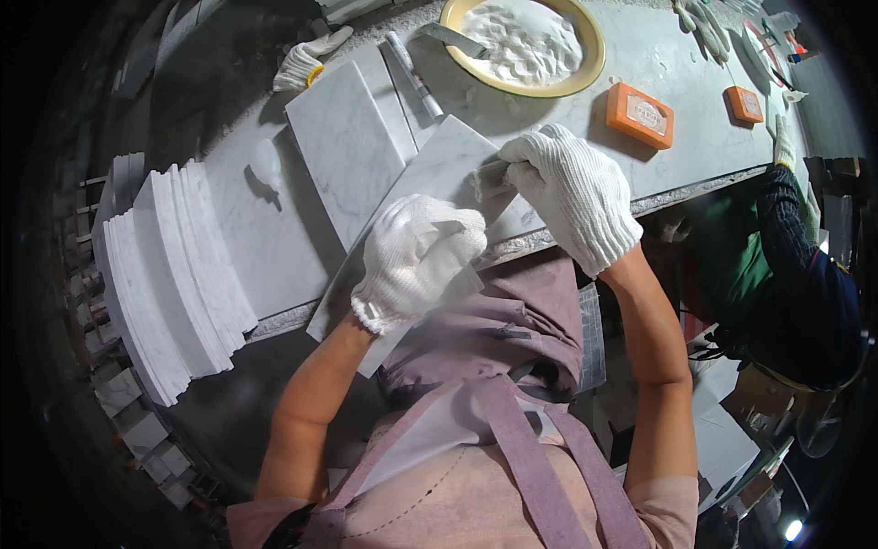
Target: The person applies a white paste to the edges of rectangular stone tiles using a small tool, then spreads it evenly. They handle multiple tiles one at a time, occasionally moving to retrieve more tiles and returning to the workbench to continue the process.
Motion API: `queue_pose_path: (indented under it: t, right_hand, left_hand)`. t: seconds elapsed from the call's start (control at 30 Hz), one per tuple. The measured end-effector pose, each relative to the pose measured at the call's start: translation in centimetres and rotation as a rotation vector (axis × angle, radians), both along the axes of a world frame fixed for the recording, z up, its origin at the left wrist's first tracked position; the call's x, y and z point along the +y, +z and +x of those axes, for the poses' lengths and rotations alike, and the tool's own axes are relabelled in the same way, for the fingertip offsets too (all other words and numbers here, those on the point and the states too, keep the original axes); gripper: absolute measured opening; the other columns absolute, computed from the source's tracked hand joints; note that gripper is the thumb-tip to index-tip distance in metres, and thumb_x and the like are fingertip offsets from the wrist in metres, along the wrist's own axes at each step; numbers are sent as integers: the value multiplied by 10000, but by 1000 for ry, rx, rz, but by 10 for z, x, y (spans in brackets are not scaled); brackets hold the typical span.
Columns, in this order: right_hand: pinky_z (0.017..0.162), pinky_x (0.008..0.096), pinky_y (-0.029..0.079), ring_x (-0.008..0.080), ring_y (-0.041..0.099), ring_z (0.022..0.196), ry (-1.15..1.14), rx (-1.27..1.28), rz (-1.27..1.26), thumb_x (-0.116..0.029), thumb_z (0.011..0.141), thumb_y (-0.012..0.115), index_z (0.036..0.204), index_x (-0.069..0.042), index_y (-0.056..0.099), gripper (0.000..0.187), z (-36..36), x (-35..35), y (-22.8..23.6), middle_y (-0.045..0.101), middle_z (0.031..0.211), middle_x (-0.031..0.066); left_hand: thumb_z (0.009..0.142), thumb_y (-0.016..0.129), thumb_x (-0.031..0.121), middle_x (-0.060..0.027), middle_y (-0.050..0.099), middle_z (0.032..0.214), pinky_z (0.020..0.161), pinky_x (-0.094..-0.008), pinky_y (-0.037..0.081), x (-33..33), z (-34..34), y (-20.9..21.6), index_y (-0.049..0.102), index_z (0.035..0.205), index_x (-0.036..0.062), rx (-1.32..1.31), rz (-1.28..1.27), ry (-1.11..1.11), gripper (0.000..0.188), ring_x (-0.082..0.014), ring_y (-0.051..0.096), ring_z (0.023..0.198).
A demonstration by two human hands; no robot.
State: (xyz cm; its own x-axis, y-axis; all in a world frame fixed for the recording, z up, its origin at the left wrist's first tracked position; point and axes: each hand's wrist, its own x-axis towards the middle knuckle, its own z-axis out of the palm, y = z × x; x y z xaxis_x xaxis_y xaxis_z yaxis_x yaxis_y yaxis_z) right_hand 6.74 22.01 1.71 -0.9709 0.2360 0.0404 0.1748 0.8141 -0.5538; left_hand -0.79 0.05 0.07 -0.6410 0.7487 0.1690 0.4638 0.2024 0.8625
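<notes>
White knitted gloves cover both hands. My left hand (416, 256) is closed beside the front edge of the table, with a pale, see-through edge by its fingers; what it holds I cannot make out. Pinched in my right hand (574, 192) is a small grey, folded-looking piece (492, 181), cloth or abrasive paper. Beneath both hands a long grey-white marble slab (448, 151) lies at a slant, its near end jutting past the table edge. Left of it rests a wider marble slab (347, 146).
A yellow-rimmed basin (594, 55) of white powder holds a scraper (453, 38). Orange boxes (640, 116) lie to the right, a marker-like tube (414, 75) near the slabs. Stacked white mouldings (174, 274) stand at left. Another person (786, 265) works at far right.
</notes>
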Motion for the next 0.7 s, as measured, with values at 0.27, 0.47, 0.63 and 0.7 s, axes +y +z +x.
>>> queue_pose_path:
  t: [0.27,0.47,0.63,0.7]
  right_hand:
    - [718,439,569,362,706,833,63,1,31,-173,918,620,957,-93,731,143,2,6,3,695,915,155]
    - [780,402,549,301,701,872,122,-165,139,-218,926,642,1000,-110,758,175,13,15,14,699,935,95]
    - [781,371,552,285,714,874,-143,21,0,-146,924,670,1101,-90,764,209,36,41,8,720,968,118]
    - [797,366,557,282,723,907,-250,93,61,-141,937,669,1129,-83,753,217,39,46,-9,729,1033,125]
  left_hand:
    - [946,762,203,-92,750,975,836,-340,542,4,3,-5,742,962,24,11,32,32,180,-220,710,907]
    - [883,805,141,-125,749,897,766,-365,558,5,-2,-1,748,965,10,-41,43,0,165,-268,721,810]
    - [938,765,182,-90,750,928,787,-326,544,4,1,2,750,987,17,-184,13,20,173,-212,705,852]
    - [935,766,179,-89,748,920,777,-325,545,4,2,2,751,987,16,-133,2,22,172,-208,705,846]
